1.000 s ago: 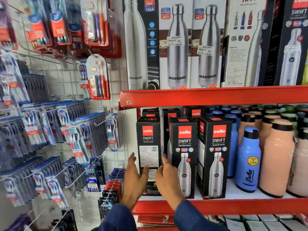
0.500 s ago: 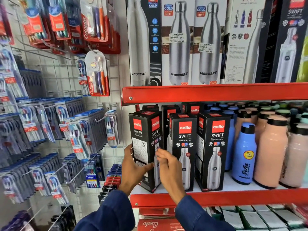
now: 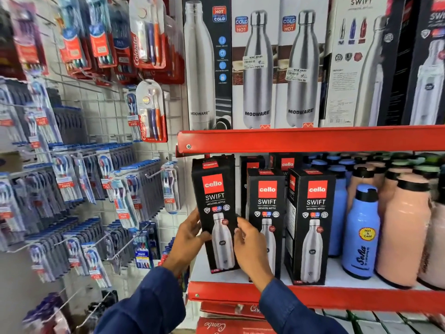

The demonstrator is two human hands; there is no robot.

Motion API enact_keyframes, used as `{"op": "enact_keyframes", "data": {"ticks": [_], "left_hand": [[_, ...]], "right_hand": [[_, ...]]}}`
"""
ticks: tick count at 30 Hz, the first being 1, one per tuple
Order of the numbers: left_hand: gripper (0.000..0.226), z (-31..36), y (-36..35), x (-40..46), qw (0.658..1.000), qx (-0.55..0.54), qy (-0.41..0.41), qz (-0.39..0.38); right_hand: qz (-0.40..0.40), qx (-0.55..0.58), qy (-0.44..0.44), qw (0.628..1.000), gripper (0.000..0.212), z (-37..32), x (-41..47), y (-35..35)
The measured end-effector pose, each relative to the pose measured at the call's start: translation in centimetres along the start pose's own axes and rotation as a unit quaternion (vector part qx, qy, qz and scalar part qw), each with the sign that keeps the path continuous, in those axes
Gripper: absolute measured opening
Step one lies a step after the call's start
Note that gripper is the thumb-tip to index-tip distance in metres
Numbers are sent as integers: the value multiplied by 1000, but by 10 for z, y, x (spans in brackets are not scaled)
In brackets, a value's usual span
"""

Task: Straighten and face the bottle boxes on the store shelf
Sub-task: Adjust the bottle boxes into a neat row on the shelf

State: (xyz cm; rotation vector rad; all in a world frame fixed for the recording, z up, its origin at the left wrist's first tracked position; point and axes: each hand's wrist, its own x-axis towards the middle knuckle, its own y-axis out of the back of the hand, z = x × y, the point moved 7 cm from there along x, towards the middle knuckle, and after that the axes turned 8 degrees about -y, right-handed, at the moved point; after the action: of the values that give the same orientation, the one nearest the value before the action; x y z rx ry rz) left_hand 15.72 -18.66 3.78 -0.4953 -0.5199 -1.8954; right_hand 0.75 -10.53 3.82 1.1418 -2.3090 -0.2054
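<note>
Head view: facing the leftmost tall black cardboard bottle box point(image 3: 216, 213).
I had my left hand point(image 3: 190, 239) and right hand point(image 3: 250, 247) gripping its sides; its front showed but it tilted, so squaring on the red metal shelf point(image 3: 313, 296) remained.

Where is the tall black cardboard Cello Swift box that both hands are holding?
The tall black cardboard Cello Swift box stands leftmost on the lower red shelf, between the left hand and right hand.

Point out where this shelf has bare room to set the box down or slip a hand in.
Bare white shelf shows along the front edge, ahead of the blue bottle, and a narrow strip left of the held Cello box. A dark gap opens between that box and the middle box. Rightward, bottles stand packed tight.
</note>
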Motion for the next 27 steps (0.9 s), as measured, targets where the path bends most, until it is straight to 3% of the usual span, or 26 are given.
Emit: {"op": "enact_keyframes", "data": {"ticks": [7, 27], "left_hand": [[67, -18, -4, 5, 1000, 26, 10, -11], [75, -56, -2, -13, 999, 17, 30, -13]], "right_hand": [[6, -12, -18, 1000, 40, 9, -1, -7], [40, -24, -46, 998, 41, 32, -12, -17]]}}
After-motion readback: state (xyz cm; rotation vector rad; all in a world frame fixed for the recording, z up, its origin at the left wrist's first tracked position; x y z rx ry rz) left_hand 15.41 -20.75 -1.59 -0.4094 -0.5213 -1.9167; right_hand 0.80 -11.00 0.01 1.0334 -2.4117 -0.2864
